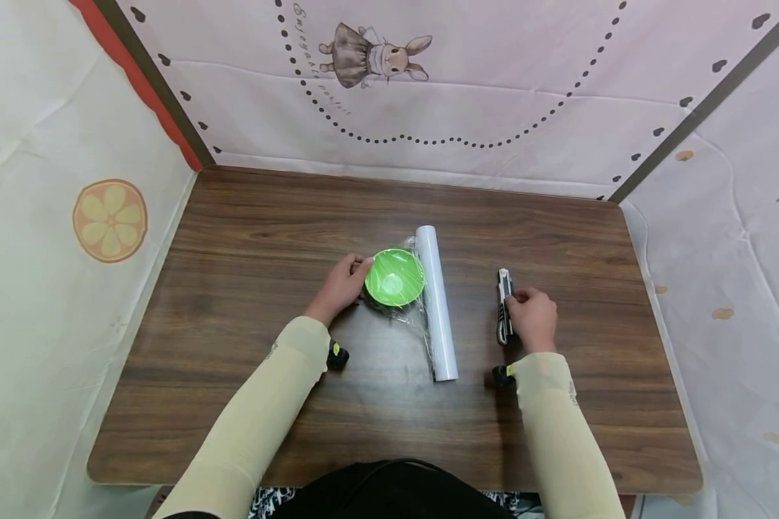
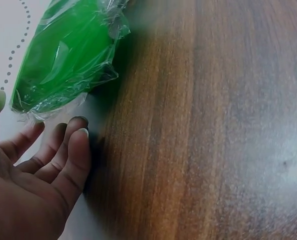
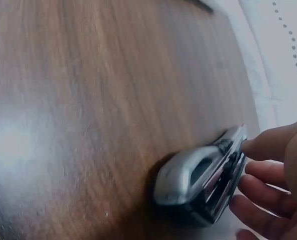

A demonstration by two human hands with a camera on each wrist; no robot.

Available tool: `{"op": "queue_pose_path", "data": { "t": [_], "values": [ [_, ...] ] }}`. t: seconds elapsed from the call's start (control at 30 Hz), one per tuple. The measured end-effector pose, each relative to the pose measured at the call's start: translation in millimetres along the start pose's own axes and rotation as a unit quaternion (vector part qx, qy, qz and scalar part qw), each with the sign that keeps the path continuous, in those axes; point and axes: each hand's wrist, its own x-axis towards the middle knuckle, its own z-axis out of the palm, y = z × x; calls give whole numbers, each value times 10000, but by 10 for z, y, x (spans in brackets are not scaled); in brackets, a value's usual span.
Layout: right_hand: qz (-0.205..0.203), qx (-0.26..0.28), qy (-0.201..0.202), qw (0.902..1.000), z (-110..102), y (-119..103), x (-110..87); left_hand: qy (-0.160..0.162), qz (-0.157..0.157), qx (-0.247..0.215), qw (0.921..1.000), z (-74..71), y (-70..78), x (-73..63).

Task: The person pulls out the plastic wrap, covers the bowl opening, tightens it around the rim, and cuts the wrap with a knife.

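Note:
A green bowl [image 1: 394,277] with clear cling film stretched over its top stands near the middle of the table. My left hand [image 1: 342,285] is at its left rim, thumb close to the edge. In the left wrist view, the loosely bent fingers [image 2: 78,150] lie just beside the film-covered bowl [image 2: 63,55], with nothing visibly gripped. A black and silver utility knife [image 1: 505,306] lies farther right. My right hand [image 1: 534,317] touches its right side with the fingertips. The right wrist view shows thumb and fingers along one side of the knife [image 3: 198,180], not wrapped around it.
A white roll of cling film [image 1: 436,303] lies lengthwise against the bowl's right side, loose film trailing between them. The brown wooden table [image 1: 253,238] is bordered by printed cloth walls [image 1: 493,94] at the back and both sides.

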Motion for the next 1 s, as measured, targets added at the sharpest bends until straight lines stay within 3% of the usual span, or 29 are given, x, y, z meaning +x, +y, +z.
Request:
{"op": "queue_pose_path", "data": {
  "t": [0.13,0.33,0.5,0.7,1.0],
  "values": [
    [-270,-166,216,9993,-6,-85,-48,-73,-63,-29,9999,1,13,1],
    [-908,149,367,9951,28,-253,-123,-212,-77,91,9997,9,20,28],
    [-1454,121,-198,9891,130,-364,-203,-352,15,315,9989,15,41,45],
    [-1527,403,-1118,9811,319,-514,-319,-522,57,315,9981,10,70,23],
    [-1687,98,-1438,9751,520,-653,-378,-682,68,480,9965,-7,53,10]
  ]
}}
